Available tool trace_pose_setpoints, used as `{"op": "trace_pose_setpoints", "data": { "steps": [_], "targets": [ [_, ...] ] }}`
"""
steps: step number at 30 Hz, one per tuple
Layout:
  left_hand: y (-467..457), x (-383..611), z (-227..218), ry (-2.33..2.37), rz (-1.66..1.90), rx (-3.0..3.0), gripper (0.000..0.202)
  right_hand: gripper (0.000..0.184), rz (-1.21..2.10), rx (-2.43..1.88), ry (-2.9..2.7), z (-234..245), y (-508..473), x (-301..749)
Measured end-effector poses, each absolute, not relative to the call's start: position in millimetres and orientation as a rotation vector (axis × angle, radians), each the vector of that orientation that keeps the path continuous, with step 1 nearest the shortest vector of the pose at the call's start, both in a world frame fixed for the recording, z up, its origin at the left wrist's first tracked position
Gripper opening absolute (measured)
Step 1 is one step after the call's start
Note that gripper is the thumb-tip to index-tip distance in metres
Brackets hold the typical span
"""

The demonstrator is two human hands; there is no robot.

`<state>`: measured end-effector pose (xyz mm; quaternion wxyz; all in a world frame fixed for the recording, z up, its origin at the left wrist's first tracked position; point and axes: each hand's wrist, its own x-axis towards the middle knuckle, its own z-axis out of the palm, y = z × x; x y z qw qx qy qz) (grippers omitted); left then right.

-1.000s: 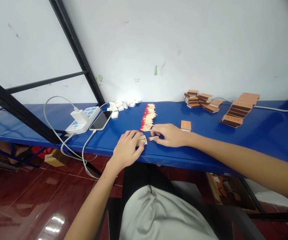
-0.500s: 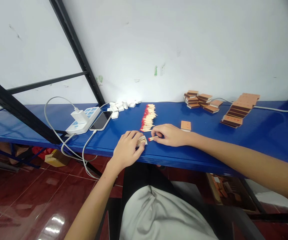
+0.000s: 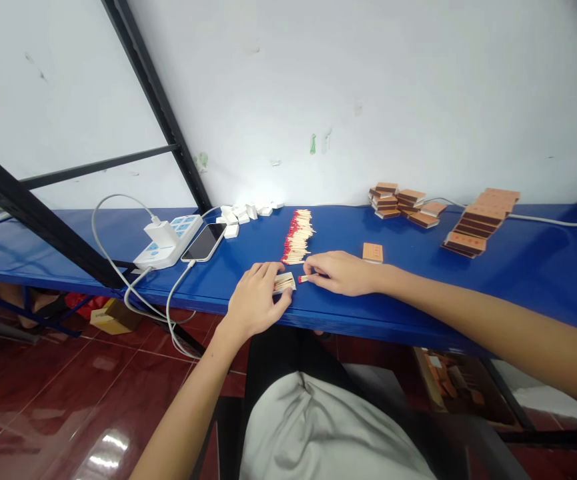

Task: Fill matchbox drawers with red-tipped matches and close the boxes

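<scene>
A small white tray (image 3: 293, 283) lies near the front edge of the blue table (image 3: 338, 230), with pale matchsticks (image 3: 283, 283) inside it. The left hand (image 3: 254, 295) is clamped on the tray, thumb on the near side, fingers on the far side. The right hand (image 3: 341, 273) pinches a few red-tipped matches (image 3: 303, 279) between thumb and fingers, heads toward the tray, just beside it. Beyond lies a long match pile (image 3: 298, 237), its red heads to the left.

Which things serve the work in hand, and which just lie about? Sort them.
In the work: left hand, gripping a match tray; right hand, pinching matchsticks; match pile; probably matchboxes, white boxes.
Seemingly lying about: phone, power strip, yellow box.
</scene>
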<state>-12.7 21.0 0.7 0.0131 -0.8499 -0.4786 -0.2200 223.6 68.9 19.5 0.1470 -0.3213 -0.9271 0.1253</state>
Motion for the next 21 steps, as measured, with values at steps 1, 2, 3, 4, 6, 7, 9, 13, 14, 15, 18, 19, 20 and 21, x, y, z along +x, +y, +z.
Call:
{"op": "trace_pose_setpoints", "data": {
  "steps": [1,2,3,4,6,7,9,13,14,15,18,19,20,21],
  "targets": [
    [21,-12,1,-1.513,-0.689,-2.635,0.026,0.015,0.348,-0.922,-2.669,19,69,224],
    [21,-12,0,-1.529,-0.693,-2.624,0.025,0.015,0.336,-0.919,-2.672,18,69,223],
    [21,-11,0,-1.538,-0.695,-2.617,0.024,0.015,0.326,-0.916,-2.675,17,69,224],
    [21,-11,0,-1.542,-0.696,-2.614,0.022,0.016,0.321,-0.910,-2.676,16,69,224],
    [21,-11,0,-1.547,-0.699,-2.619,0.018,0.017,0.334,-0.891,-2.667,14,69,224],
    [21,-12,1,-1.549,-0.702,-2.626,0.017,0.018,0.349,-0.879,-2.657,13,69,224],
    [21,-13,2,-1.555,-0.711,-2.649,0.017,0.019,0.382,-0.869,-2.623,12,69,224],
    [23,-17,4,-1.537,-0.758,-2.715,0.018,0.018,0.444,-0.913,-2.511,14,67,220],
    [23,-18,4,-1.520,-0.779,-2.738,0.020,0.017,0.457,-0.913,-2.484,15,66,218],
    [23,-18,4,-1.497,-0.802,-2.762,0.022,0.017,0.470,-0.902,-2.463,15,65,217],
    [24,-19,3,-1.430,-0.842,-2.812,0.028,0.016,0.518,-0.821,-2.451,16,59,210],
    [24,-19,3,-1.415,-0.841,-2.818,0.029,0.016,0.536,-0.795,-2.457,16,56,208],
    [24,-19,2,-1.406,-0.838,-2.819,0.030,0.017,0.551,-0.774,-2.466,16,54,205],
    [24,-18,1,-1.400,-0.834,-2.817,0.029,0.017,0.561,-0.760,-2.475,15,51,203]
  ]
}}
